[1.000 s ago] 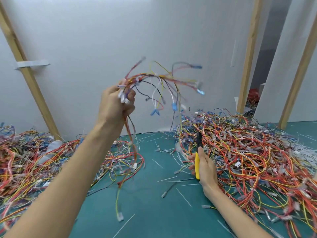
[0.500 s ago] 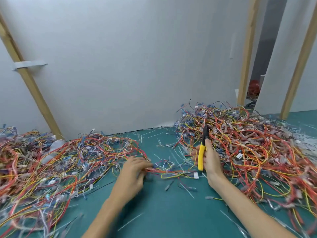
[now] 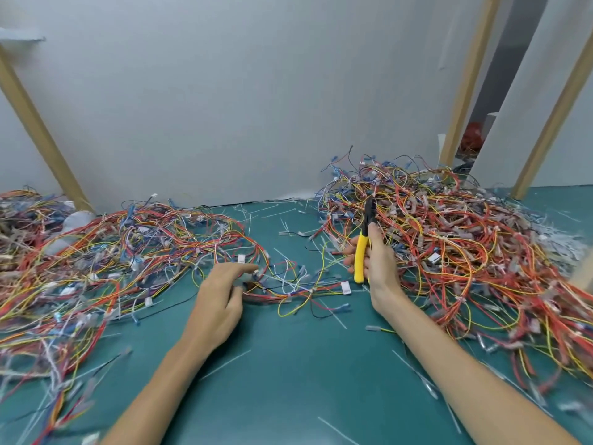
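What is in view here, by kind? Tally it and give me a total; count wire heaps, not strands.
Big wire heaps: 2
Loose wire bundle by the left hand: 1
Yellow-handled cutters in the right hand: 1
Hands: 2
Wooden posts: 3
Total: 9
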Motion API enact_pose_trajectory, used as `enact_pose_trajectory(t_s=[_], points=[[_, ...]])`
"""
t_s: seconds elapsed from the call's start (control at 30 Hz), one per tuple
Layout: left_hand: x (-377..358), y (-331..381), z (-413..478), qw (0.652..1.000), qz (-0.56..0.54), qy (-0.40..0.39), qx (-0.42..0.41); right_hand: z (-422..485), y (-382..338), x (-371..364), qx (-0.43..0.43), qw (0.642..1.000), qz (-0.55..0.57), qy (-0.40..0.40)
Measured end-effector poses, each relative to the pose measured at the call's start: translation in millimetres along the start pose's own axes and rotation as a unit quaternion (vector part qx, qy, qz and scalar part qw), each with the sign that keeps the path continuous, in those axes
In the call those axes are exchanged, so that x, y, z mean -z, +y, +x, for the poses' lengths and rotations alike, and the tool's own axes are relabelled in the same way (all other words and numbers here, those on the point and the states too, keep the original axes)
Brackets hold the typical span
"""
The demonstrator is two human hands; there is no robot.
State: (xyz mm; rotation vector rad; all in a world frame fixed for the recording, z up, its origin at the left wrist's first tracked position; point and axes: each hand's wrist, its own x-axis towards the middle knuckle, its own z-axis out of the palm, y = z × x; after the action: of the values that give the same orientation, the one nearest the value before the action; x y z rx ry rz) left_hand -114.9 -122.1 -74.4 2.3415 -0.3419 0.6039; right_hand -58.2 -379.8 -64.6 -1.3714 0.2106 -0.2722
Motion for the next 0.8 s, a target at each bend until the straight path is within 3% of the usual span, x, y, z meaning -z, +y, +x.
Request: enact_pose_trajectory(t_s=[0.33, 0.43, 0.6, 0.7, 0.8], points=[[-15, 20, -6, 0.992, 0.069, -0.024, -0.104, 2, 5, 0, -0.001, 1.000, 0.004, -0.004], [-25, 41, -13, 0.995, 0.035, -0.020, -0.089, 4, 6, 1, -0.001, 1.000, 0.003, -0.007], [-49, 61, -19, 0.994, 0.068, -0.046, -0.072, 2, 8, 0, 0.011, 1.000, -0.019, -0.013], [-41, 57, -13, 0.988, 0.101, -0.029, -0.111, -6, 9, -1, 0.135, 0.986, -0.090, 0.022], [-22, 48, 0, 0.960, 0.200, 0.019, -0.194, -12, 6, -4, 0.303, 0.937, -0.173, 0.028]])
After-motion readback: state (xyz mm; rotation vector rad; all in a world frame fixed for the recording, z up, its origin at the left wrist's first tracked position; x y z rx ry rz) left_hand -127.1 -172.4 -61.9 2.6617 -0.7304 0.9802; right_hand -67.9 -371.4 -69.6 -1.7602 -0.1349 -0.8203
